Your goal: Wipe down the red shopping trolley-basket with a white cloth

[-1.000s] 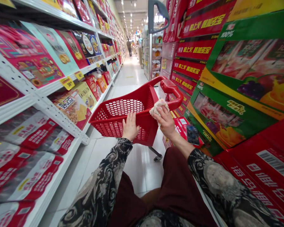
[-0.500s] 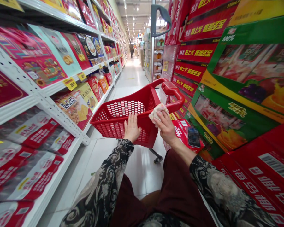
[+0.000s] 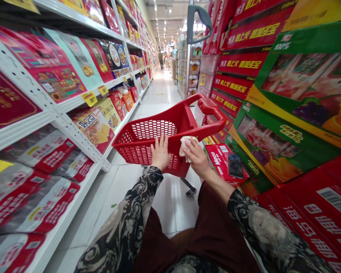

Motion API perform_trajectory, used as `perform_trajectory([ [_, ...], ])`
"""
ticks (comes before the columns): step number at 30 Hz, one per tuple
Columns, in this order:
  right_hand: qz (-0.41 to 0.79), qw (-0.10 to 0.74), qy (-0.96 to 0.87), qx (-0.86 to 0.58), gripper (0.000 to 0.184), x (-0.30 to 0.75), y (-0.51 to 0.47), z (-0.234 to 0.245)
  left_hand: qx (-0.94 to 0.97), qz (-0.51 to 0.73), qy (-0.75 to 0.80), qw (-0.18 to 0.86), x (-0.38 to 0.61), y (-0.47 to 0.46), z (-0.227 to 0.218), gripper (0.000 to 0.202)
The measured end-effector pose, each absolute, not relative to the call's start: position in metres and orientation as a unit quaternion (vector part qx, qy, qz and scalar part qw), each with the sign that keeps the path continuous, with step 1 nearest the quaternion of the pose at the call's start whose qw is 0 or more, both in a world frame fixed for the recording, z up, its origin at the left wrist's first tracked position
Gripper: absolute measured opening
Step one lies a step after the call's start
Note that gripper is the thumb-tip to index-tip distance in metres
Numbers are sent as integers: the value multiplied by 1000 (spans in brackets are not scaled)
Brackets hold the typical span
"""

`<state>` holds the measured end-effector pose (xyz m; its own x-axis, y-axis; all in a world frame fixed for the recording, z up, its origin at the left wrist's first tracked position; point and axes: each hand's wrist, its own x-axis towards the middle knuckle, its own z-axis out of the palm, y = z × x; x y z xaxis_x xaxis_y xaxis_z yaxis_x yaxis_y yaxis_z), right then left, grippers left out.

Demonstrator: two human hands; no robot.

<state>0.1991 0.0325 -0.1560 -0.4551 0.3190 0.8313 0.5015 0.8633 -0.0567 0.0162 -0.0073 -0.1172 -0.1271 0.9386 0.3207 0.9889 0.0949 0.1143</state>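
A red plastic shopping cart [image 3: 147, 131] stands across the aisle before me, its handle [image 3: 216, 112] towards the right. My left hand [image 3: 161, 153] lies against the cart's near side with its fingers spread and pointing up over the rim. In my right hand [image 3: 197, 157] is a crumpled whitish cloth [image 3: 185, 147], pressed to the outer side of the cart near the handle end. Part of the cloth is hidden under the fingers. Below the cart, a caster wheel [image 3: 191, 192] rests on the tiled floor.
White shelving [image 3: 82, 132] with packaged goods lines the left. Stacked red drink cartons [image 3: 238, 83] and green fruit-drink boxes [image 3: 295, 113] rise close on the right. A dark phone-like object [image 3: 236, 165] lies on a red box [image 3: 220, 161]. Far down the aisle is a person [image 3: 160, 60].
My right hand and the cloth have moved down the cart's side, from the rim to just below it. My left hand stays on the cart. The whole view has shifted slightly.
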Motion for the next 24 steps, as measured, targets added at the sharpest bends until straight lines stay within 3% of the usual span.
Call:
perform_trajectory([
  [5,-112,451,-846,-263,36,187,48,-135,-664,-155,-730,53,14,-8,-114,77],
  [14,-82,297,-927,-212,32,172,31,-224,-708,-200,-676,37,-7,-14,-120,74],
  [21,-97,462,-857,-208,36,157,35,-151,-663,-190,-720,75,-19,-18,-136,75],
  [24,-90,468,-854,-210,36,143,46,-142,-665,-176,-722,76,-17,-19,-134,75],
])
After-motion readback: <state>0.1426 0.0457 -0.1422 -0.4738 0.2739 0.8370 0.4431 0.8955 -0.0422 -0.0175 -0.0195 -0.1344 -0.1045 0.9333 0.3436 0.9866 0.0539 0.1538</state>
